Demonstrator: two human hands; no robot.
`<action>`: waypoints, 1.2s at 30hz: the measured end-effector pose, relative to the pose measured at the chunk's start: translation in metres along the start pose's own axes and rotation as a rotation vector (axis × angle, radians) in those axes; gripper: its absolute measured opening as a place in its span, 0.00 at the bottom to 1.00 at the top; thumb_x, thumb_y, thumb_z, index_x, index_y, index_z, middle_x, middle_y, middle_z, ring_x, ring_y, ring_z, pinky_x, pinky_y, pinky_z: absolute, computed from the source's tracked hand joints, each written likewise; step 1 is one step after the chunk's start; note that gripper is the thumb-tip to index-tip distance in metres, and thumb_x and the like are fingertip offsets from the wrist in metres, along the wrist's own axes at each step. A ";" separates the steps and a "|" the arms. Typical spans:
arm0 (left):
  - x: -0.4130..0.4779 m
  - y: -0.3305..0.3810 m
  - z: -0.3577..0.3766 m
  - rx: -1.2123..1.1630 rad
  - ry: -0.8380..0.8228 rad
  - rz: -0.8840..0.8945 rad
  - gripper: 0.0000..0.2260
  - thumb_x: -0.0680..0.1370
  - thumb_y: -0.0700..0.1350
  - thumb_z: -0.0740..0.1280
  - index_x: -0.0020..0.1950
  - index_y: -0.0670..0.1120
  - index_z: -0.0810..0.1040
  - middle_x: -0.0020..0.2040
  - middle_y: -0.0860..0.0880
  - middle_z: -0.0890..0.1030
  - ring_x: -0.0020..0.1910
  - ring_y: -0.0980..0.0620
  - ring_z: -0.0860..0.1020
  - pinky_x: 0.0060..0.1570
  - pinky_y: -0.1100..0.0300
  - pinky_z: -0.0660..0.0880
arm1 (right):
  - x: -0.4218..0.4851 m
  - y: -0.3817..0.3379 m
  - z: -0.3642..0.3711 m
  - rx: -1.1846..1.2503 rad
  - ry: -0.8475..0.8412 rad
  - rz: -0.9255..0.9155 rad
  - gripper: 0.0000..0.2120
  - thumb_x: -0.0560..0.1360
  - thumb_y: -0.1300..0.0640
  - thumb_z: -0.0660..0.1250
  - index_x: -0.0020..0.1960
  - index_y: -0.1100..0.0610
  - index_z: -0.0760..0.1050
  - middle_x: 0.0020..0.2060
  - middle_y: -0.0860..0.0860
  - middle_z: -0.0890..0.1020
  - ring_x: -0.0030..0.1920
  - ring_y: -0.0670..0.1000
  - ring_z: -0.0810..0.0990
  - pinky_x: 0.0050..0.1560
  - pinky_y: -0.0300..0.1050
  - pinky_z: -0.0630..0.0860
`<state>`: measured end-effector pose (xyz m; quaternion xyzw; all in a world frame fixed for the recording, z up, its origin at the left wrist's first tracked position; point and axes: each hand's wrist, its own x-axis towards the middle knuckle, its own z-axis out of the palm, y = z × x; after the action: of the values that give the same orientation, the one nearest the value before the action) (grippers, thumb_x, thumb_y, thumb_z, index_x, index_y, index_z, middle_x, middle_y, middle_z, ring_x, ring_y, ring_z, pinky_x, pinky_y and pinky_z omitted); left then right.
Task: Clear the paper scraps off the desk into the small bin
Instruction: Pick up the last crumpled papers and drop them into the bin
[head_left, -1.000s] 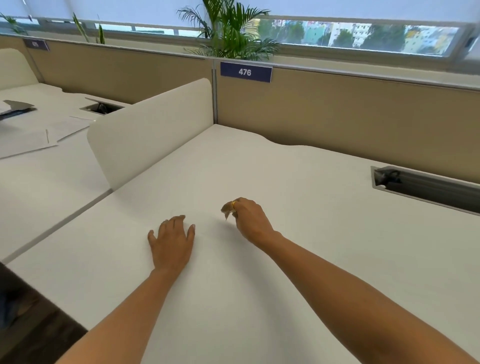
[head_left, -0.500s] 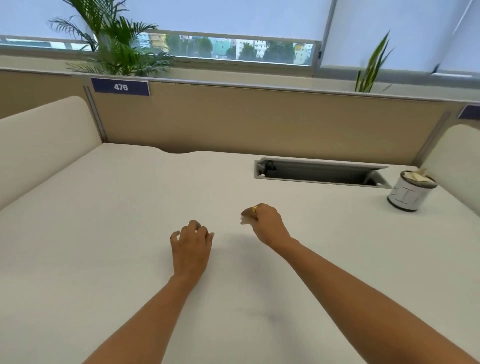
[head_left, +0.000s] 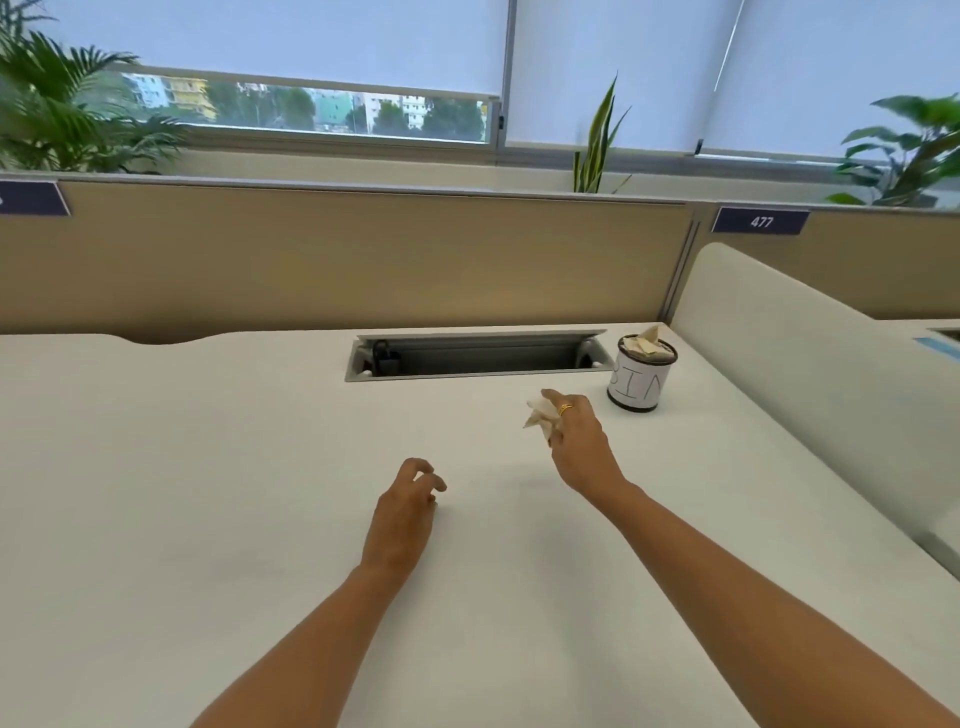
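A: Since the earlier frame, right hand (head_left: 576, 447) has moved up and right toward the small bin (head_left: 641, 376); view panned right too, tag 477 (head_left: 761, 222) now visible.
B: Scrap status?
A: Paper scrap (head_left: 540, 415) pinched in right-hand fingers, held above the desk (head_left: 208, 467), near the bin but not over it. Bin sits at the desk's back right, just right of the cable tray (head_left: 475, 356), with scraps already poking out of its top.
B: Surface?
A: White desk, bare around the hands. Beige partition (head_left: 337, 260) behind, windows and plants (head_left: 67, 114) beyond.
B: Left hand (head_left: 405, 512)?
A: Holds nothing, fingers loosely curled, low over the desk; contact unclear. Both forearms reach forward.
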<state>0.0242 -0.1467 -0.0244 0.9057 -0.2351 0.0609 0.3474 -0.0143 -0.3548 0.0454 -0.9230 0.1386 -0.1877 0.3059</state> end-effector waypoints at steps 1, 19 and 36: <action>0.004 0.006 0.007 -0.012 -0.013 0.002 0.08 0.74 0.31 0.63 0.50 0.39 0.77 0.59 0.48 0.74 0.42 0.47 0.79 0.44 0.55 0.76 | 0.006 0.008 -0.009 0.000 0.044 0.019 0.19 0.79 0.65 0.58 0.70 0.59 0.66 0.64 0.59 0.69 0.57 0.60 0.75 0.57 0.51 0.73; 0.060 0.014 0.076 0.303 -0.054 -0.105 0.18 0.79 0.57 0.55 0.67 0.53 0.65 0.72 0.53 0.63 0.73 0.54 0.59 0.72 0.51 0.53 | 0.156 0.114 -0.103 -0.210 0.394 0.111 0.14 0.72 0.66 0.64 0.55 0.57 0.81 0.49 0.60 0.84 0.50 0.62 0.80 0.51 0.48 0.75; 0.058 0.021 0.072 0.302 -0.039 -0.109 0.18 0.78 0.57 0.56 0.66 0.53 0.67 0.70 0.54 0.66 0.72 0.54 0.60 0.72 0.53 0.55 | 0.190 0.120 -0.100 -0.530 -0.250 0.127 0.14 0.77 0.64 0.58 0.60 0.61 0.77 0.57 0.61 0.79 0.55 0.62 0.76 0.49 0.48 0.73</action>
<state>0.0621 -0.2296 -0.0499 0.9601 -0.1803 0.0590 0.2054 0.0952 -0.5692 0.0954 -0.9762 0.2013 -0.0102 0.0802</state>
